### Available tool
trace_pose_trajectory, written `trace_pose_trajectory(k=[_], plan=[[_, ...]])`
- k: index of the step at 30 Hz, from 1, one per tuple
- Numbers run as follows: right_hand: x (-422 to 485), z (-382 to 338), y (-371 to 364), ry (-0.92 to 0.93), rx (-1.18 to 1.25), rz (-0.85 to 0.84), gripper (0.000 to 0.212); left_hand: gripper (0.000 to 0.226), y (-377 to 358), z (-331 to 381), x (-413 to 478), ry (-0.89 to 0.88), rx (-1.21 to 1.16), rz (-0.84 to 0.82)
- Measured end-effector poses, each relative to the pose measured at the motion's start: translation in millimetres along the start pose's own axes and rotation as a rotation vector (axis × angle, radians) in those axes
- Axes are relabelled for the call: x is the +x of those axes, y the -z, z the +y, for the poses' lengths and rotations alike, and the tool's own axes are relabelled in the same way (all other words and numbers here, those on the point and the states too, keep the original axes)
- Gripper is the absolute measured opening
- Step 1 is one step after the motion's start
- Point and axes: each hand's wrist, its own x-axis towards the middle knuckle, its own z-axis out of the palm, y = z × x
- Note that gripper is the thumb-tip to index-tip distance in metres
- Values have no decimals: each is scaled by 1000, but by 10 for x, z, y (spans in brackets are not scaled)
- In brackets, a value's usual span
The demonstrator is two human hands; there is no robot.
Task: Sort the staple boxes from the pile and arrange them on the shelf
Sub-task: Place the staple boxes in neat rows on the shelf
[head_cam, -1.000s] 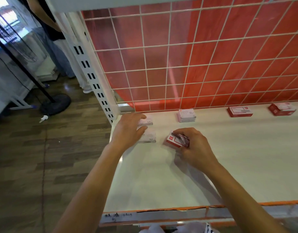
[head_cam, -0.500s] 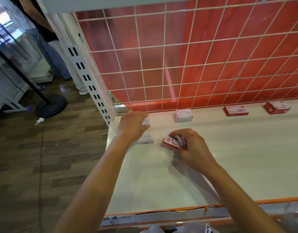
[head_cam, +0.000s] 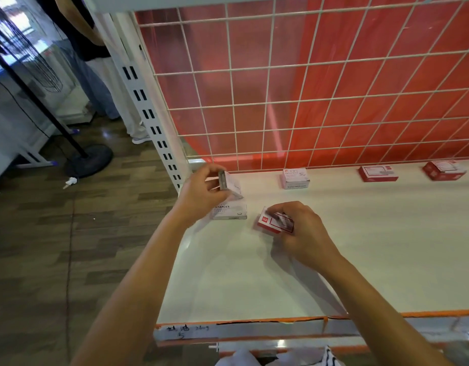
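Part done: a rear row of three stands beyond the grips, while the left grip curls round a tilted white box above the STAPLES box and the right grip pinches a red box on the shelf, none yet arranged

The white box lying flat reads "STAPLES"; other print is blurred.
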Motion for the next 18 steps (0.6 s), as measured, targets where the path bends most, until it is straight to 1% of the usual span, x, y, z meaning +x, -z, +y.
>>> trace_pose_trajectory(k=[2, 6, 12, 18], plan=[[-14, -1, 1, 7, 4, -3, 50, 39, 5, -12, -29, 47, -92, 16], [-34, 14, 9, 14, 10, -3, 50, 39, 4, -54, -49, 103, -158, 36], [-31, 38, 4, 6, -4, -2, 51, 41, 63, -143, 7, 115, -17, 66], [-1, 30, 1, 1, -18, 6, 49, 37, 76, -135, 9, 115, -38, 52]])
